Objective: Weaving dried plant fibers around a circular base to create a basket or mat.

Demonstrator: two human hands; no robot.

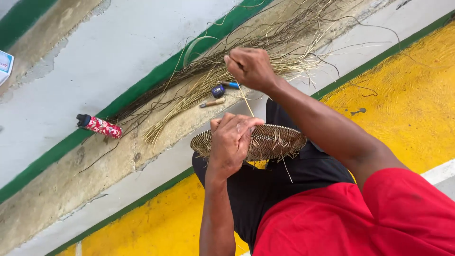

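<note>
Now, largest first, as I look down at my lap:

Floor [398, 104]: yellow paint with green and white stripes, running out to a bare concrete strip ahead of me.

Fibres [265, 47]: a long loose bundle of dry strands lying on the concrete, well beyond my knees, some straying over the stripes.

Disc [275, 141]: a flat round woven piece, tilted nearly edge-on, resting over my black-clad lap; loose ends hang from its near rim.

Left hand [231, 142]: clenched on the disc's left part, fingers folded over the top, thumb side toward me.

Right hand [250, 68]: raised above the disc, closed in a pinch on one strand.

Strand [245, 100]: pale and thin, running from my right hand down to the disc, just beside my left fingers; it looks taut.

Bottle [100, 126]: red patterned, dark cap, lying on its side far to the left.

Tools: a small blue one [222, 88] and a wooden-handled one [212, 102] lying on the concrete just past the disc.

Risk, strand: I judge it could snap or fray if I pull too hard, being so thin and dry.

Risk, disc: it could twist or slip off my lap should my left grip slacken against the pull.

Risk, weave: hanging ends may snag the strand.
</note>
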